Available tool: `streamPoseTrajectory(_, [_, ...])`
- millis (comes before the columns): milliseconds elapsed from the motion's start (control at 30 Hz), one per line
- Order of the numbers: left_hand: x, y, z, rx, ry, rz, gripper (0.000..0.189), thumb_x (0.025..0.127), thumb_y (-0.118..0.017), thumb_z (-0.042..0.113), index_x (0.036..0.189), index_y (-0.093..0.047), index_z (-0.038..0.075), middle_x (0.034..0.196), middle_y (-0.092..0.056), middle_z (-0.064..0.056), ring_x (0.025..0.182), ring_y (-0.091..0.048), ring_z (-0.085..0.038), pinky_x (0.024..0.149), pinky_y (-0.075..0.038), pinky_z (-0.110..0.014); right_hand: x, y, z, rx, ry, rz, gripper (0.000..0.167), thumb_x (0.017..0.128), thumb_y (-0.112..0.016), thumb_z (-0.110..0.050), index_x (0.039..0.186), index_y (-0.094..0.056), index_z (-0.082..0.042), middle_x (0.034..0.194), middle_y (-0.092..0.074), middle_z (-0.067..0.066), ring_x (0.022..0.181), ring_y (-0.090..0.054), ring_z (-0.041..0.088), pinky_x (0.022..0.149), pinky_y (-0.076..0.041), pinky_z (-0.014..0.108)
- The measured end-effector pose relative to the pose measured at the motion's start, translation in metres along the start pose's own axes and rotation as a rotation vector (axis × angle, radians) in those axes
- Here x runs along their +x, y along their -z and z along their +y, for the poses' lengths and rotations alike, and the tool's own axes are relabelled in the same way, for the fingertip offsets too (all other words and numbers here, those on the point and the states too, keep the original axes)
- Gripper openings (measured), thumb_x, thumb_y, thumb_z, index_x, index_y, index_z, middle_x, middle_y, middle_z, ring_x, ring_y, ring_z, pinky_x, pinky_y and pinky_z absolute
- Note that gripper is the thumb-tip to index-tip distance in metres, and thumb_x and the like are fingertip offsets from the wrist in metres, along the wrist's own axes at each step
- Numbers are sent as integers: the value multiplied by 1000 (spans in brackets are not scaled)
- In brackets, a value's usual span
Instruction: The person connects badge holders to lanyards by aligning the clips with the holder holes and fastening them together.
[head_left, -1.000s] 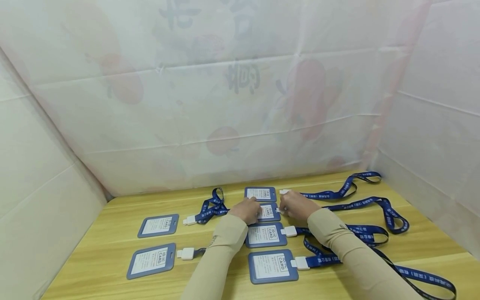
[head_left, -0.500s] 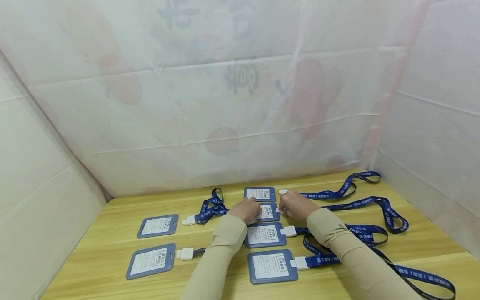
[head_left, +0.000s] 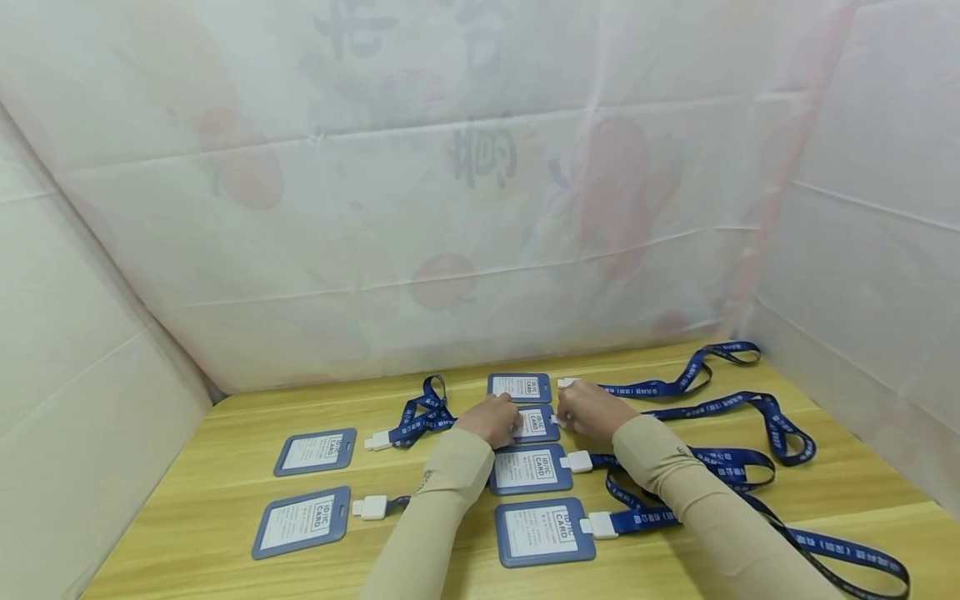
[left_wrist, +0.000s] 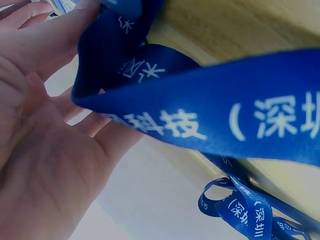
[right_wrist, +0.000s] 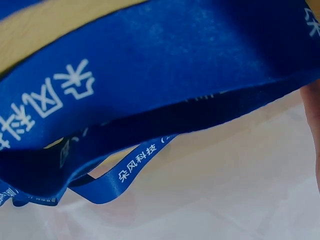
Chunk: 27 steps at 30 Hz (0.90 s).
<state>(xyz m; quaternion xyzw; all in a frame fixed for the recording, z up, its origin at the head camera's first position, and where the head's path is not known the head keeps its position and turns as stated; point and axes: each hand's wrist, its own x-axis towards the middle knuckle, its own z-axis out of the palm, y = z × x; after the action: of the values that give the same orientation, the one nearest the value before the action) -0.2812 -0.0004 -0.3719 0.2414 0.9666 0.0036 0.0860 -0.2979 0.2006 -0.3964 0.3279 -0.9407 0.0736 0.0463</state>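
Observation:
In the head view, my left hand grips the left end of a blue-framed ID badge holder, second from the back in the middle column. My right hand pinches a white lanyard clip at that holder's slotted end; the fingers cover most of the clip. From the right hand, a blue lanyard with white lettering runs right. The left wrist view has a blue lanyard strap crossing before the left palm. Another stretch of strap fills much of the right wrist view, hiding the fingertips.
Behind the held holder lies another badge holder; two more, a middle one and a front one, lie nearer. Left are two holders, far and near, beside clipped lanyards. White cloth walls enclose the wooden table.

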Motion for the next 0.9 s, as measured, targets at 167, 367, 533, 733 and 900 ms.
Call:
streamPoseTrajectory(167, [1, 0, 0, 8, -7, -9, 28, 90, -79, 19, 118, -78, 20, 122, -64, 0, 104, -56, -17, 95, -52, -29, 0, 0, 1, -6, -2, -1, 9, 81, -81, 3, 88, -81, -2, 83, -71, 5, 77, -69, 18, 70, -60, 30])
streamPoseTrajectory(367, [2, 0, -2, 9, -19, -2, 27, 89, -80, 18, 117, -79, 20, 119, -64, 0, 102, -56, -17, 93, -51, -28, -1, 1, 0, 0, -11, -9, 8, 82, -81, 4, 88, -81, -2, 84, -72, 5, 78, -69, 18, 70, -60, 29])
streamPoseTrajectory(533, [2, 0, -1, 8, -10, -8, 27, 90, -79, 17, 116, -79, 20, 118, -64, 0, 102, -56, -16, 94, -51, -28, -1, 2, 0, 9, -9, -11, 9, 82, -81, 4, 88, -81, -2, 83, -71, 4, 76, -69, 17, 69, -60, 29])
streamPoseTrajectory(733, [3, -1, -2, 2, -8, -16, 28, 91, -78, 18, 119, -78, 20, 120, -64, 0, 104, -56, -17, 95, -51, -29, -1, 2, -3, 2, -15, -9, 9, 81, -81, 3, 89, -81, -2, 85, -72, 5, 77, -69, 18, 71, -60, 30])
streamPoseTrajectory(900, [2, 0, -2, -3, -13, -14, 27, 91, -78, 17, 118, -78, 19, 119, -64, 0, 104, -56, -17, 95, -51, -29, -1, 3, -4, -5, -18, -8, 9, 81, -82, 3, 89, -82, -3, 84, -72, 5, 77, -69, 17, 71, -60, 30])
